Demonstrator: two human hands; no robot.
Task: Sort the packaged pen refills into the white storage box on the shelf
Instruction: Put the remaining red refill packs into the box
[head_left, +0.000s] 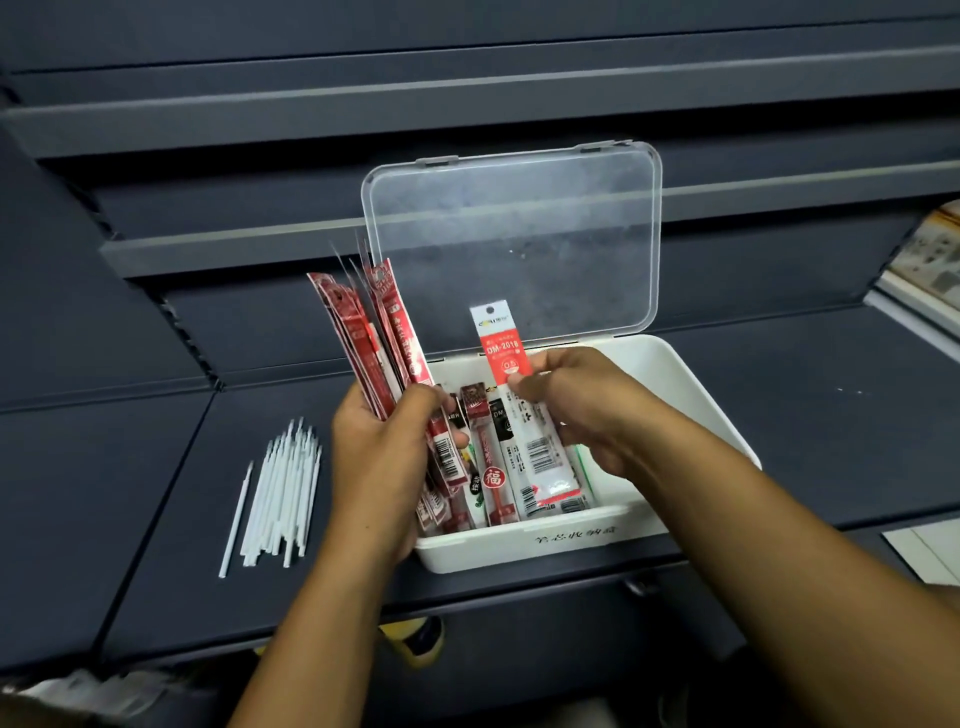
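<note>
Refill packs (493, 480) fill white box's (696, 410) left half, right bare; left hand (379, 447) grips bundle (371, 332), right hand (576, 400) pinches red-white pack (504, 343).

Two hands (382, 441) (576, 410), one white box (691, 415), one heap of white tubes (283, 493), packets (374, 332) uncountable.

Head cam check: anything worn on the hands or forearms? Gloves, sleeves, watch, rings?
Nothing worn. Left hand and right hand are bare, no gloves; no rings or watch visible. Left forearm and right forearm are uncovered to the frame edge, no sleeve in view.
</note>
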